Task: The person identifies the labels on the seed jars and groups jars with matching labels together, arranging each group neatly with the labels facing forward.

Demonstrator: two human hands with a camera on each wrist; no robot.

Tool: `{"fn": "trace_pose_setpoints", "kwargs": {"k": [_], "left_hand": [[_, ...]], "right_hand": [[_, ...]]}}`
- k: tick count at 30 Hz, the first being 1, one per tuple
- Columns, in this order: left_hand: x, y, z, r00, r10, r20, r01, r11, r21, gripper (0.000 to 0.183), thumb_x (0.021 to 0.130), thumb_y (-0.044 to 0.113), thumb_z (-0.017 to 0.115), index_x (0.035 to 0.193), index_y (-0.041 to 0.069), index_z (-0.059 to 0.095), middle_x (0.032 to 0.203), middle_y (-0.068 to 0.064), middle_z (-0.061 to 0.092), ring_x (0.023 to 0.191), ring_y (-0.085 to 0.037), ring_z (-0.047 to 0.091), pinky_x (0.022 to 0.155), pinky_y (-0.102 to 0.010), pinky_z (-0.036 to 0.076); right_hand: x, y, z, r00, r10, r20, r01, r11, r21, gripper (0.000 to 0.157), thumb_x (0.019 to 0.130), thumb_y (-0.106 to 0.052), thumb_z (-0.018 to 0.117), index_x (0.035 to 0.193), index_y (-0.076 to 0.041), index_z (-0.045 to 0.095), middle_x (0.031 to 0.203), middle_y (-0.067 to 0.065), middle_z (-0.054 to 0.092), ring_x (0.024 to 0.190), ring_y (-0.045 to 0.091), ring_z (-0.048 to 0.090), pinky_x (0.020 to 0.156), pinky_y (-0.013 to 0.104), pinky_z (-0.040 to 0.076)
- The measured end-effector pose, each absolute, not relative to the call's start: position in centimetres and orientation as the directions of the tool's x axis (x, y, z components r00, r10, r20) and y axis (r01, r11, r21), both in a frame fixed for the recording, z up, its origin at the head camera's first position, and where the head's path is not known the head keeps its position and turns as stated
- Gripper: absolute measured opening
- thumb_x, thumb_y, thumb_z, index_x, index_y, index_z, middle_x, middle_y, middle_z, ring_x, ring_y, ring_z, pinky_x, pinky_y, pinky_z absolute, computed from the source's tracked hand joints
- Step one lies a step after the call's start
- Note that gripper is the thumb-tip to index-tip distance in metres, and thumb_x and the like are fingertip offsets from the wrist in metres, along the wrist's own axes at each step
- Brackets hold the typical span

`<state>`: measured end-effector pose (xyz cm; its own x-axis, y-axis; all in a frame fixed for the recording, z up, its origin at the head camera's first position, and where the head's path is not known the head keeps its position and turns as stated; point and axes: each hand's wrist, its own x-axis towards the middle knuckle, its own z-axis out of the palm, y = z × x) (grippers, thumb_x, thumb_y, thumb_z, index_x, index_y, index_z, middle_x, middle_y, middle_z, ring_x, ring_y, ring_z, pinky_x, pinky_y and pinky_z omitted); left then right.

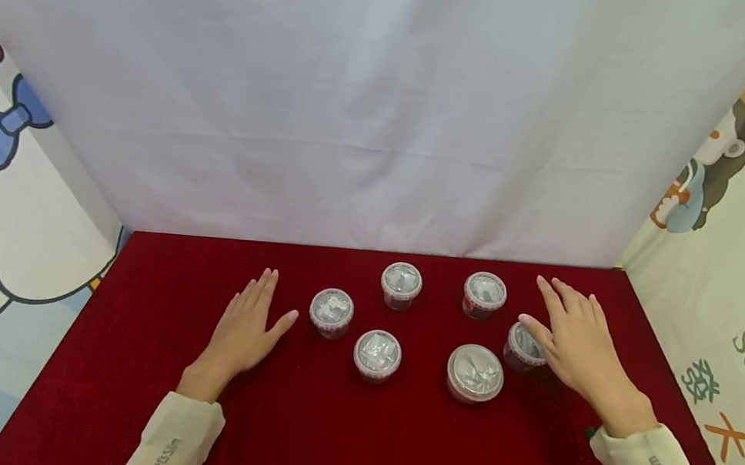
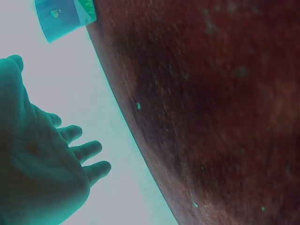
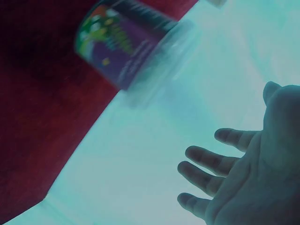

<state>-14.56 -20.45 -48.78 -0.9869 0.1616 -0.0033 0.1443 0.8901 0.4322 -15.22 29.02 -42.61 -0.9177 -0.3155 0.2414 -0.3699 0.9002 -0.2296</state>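
Observation:
Several small round tubs with clear lids stand upright on a red cloth-covered table (image 1: 401, 453). My left hand (image 1: 241, 333), fingers straight and thumb spread, is left of the leftmost tub (image 1: 331, 310) and apart from it. On the other side, my right hand (image 1: 575, 343) has its fingers spread above the right-hand tub (image 1: 524, 350), partly hiding it. In the right wrist view, a tub with a purple and green label (image 3: 117, 44) appears blurred, away from the fingers (image 3: 211, 161). Both palms hold nothing.
Two tubs stand at the back, a left one (image 1: 401, 282) and a right one (image 1: 484, 293). Nearer are a front-left tub (image 1: 377, 354) and a wider-looking tub (image 1: 475, 372). A white curtain (image 1: 387, 110) hangs behind the table; printed sheets flank it.

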Motion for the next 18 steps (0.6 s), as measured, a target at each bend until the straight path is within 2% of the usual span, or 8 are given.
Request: {"fn": "trace_pose_setpoints", "kwargs": {"k": [18], "left_hand": [[-14.8,-18.6,-49.1,-0.976,0.211,0.048,0.207,0.844,0.494,0.085,0.109,0.043,0.055,0.167,-0.003,0.014,0.173,-0.023,0.021,0.156,-0.047,0.026,0.127,-0.06,0.022]], "right_hand": [[-14.7,23.2,-41.6,-0.898,-0.381,0.222,-0.43,0.866,-0.253,0.064,0.106,-0.033,0.065,0.154,0.005,0.046,0.153,0.032,0.047,0.14,0.053,0.044,0.121,0.069,0.024]]}}
